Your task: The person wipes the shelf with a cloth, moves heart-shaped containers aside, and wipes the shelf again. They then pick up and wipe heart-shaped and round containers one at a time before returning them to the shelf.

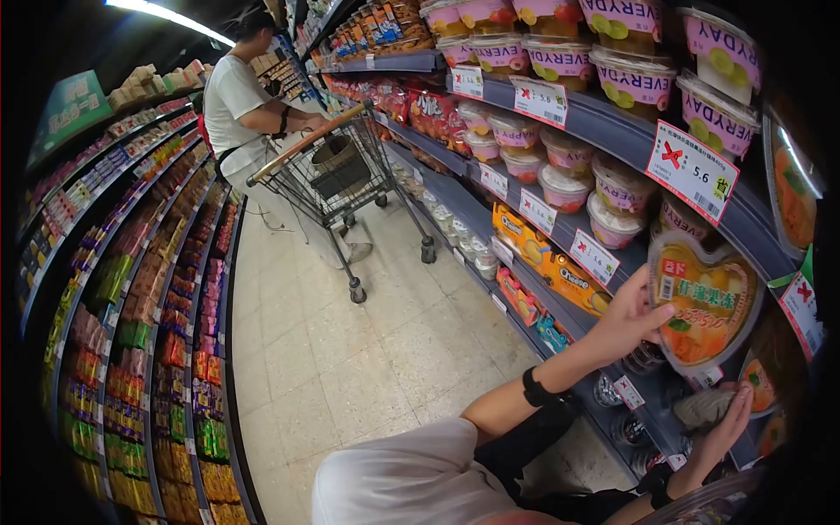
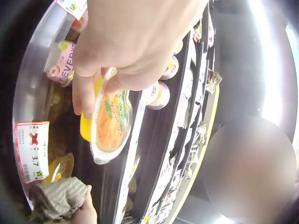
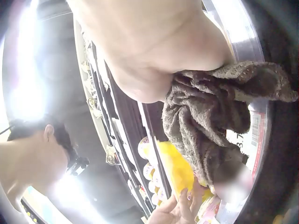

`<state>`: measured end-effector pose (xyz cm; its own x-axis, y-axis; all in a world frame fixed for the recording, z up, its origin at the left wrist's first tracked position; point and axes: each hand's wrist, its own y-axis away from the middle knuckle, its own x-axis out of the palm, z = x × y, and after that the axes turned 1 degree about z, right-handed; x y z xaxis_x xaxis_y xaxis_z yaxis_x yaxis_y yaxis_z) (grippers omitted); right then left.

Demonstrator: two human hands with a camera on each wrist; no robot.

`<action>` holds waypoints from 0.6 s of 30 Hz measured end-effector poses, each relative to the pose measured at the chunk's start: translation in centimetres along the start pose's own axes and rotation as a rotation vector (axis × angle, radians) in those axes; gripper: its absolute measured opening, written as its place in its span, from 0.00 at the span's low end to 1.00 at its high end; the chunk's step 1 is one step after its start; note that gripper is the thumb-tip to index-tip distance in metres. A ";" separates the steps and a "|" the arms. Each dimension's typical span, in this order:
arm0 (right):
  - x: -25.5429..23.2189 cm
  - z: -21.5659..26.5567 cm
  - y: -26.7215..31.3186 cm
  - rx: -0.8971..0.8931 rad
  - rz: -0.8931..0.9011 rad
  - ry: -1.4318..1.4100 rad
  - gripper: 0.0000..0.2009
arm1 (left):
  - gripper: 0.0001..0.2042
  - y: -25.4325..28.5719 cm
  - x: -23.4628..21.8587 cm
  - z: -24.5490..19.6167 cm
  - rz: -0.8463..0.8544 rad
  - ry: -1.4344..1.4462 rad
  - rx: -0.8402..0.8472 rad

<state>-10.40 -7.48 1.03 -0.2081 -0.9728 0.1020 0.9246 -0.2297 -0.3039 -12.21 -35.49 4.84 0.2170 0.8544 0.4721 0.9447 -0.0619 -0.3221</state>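
My left hand (image 1: pixel 637 308) grips a heart-shaped tub of fruit jelly (image 1: pixel 705 302) by its edge, thumb on the front. The tub is clear plastic, with orange and yellow fruit under a printed lid, and is held up in front of the shelf. In the left wrist view the same tub (image 2: pixel 112 123) hangs below the fingers. Lower right in the head view, my right hand (image 1: pixel 728 430) holds a crumpled grey-brown cloth (image 1: pixel 703 408) close to the shelf. The cloth (image 3: pixel 205 112) hides most of those fingers in the right wrist view. Another jelly tub (image 1: pixel 759 385) sits behind it.
Cups with pink labels (image 1: pixel 630 83) are stacked along the upper shelves, above price tags (image 1: pixel 693 172). Yellow cheese snack boxes (image 1: pixel 551 262) lie lower. Down the aisle, a person (image 1: pixel 245 114) stands by a shopping cart (image 1: pixel 328 166). Packed snack shelves (image 1: pixel 131 350) line the opposite side.
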 end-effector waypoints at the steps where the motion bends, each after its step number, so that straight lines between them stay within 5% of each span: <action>1: -0.3 -0.3 -0.1 0.058 0.019 -0.177 0.15 | 0.27 0.8 -0.4 -0.5 0.018 0.065 -0.058; 8: -1.3 1.4 1.5 0.333 0.328 -0.714 0.27 | 0.33 7.3 -5.5 1.9 0.019 0.776 -0.263; 11: 0.3 4.3 3.2 0.330 0.169 -0.644 0.26 | 0.35 10.7 -7.4 2.7 0.064 0.923 -0.419; 13: 1.0 6.9 3.2 0.257 0.135 -0.533 0.26 | 0.35 13.1 -10.7 6.0 -0.049 0.767 -0.483; 16: 2.7 10.4 2.2 -0.098 -0.018 -0.256 0.24 | 0.33 16.1 -15.2 10.6 -0.016 0.732 -0.597; 18: 4.5 11.3 0.4 -0.447 -0.040 0.204 0.16 | 0.31 17.4 -16.9 13.2 0.068 0.635 -0.787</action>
<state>-7.38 -11.57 12.13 -0.3401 -0.9390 -0.0522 0.6963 -0.2141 -0.6851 -2.66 -44.19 -19.55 0.1510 0.4185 0.8956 0.7694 -0.6186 0.1593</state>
